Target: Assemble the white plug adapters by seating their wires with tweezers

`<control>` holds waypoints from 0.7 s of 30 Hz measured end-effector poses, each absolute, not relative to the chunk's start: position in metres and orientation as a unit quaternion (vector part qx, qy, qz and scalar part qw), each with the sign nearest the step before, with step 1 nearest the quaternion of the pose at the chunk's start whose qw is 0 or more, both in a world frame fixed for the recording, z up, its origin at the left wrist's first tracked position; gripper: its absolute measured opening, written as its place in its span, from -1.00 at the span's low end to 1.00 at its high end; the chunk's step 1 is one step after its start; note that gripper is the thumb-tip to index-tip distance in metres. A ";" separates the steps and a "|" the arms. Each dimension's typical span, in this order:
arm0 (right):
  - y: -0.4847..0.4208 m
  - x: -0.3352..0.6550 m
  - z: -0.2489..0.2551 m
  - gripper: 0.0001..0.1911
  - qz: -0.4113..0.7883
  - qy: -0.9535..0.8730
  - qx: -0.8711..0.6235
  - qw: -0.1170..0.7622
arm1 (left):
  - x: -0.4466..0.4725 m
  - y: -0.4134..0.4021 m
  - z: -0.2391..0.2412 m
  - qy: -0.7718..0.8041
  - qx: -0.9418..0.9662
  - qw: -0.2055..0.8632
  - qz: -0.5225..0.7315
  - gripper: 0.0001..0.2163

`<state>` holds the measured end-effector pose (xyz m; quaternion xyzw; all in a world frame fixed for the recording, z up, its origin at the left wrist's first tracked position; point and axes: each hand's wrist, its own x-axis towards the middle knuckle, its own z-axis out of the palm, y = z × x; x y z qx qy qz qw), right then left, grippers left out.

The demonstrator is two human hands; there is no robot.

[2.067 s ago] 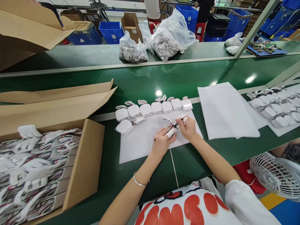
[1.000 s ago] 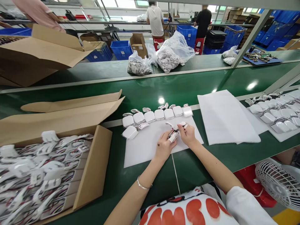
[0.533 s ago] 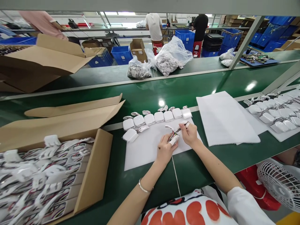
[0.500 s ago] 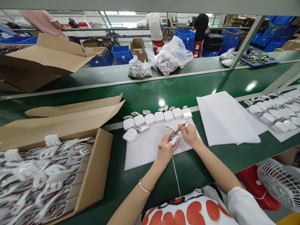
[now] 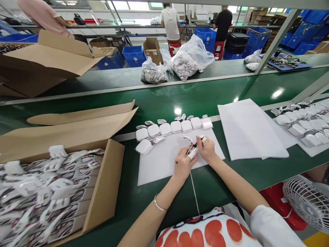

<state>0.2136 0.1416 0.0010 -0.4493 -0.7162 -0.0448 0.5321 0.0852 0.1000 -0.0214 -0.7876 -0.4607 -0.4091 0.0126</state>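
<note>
My left hand [image 5: 183, 163] is closed around a white plastic part [image 5: 192, 153] with coloured wires, held just above a white foam sheet [image 5: 159, 168]. A curved white piece [image 5: 188, 139] sticks up beyond my fingertips, near the wires. Close beside it, my right hand [image 5: 206, 148] is pinched at the dark wires; what exactly its fingers grip is hidden. Along the sheet's far edge lies a row of white rounded-square units [image 5: 176, 127], with small wired pieces behind them. Another white unit [image 5: 144, 146] sits in front of the row's left end.
At left stands an open cardboard box [image 5: 104, 192] full of white wired parts. White foam sheets [image 5: 252, 133] lie to the right, with more white units [image 5: 296, 130] beyond. Bags [image 5: 186, 65] rest on the shelf behind the green belt. A fan [image 5: 307, 206] is at lower right. People work farther back.
The view has tilted up slightly. My right hand has drawn in a little closer to my left, over the wires; my left hand keeps its hold on the white part.
</note>
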 end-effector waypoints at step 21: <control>0.140 0.216 0.018 -0.82 -0.143 -0.666 -0.457 0.572 | 0.093 0.093 -0.019 -0.481 -0.776 0.072 -0.401 -0.85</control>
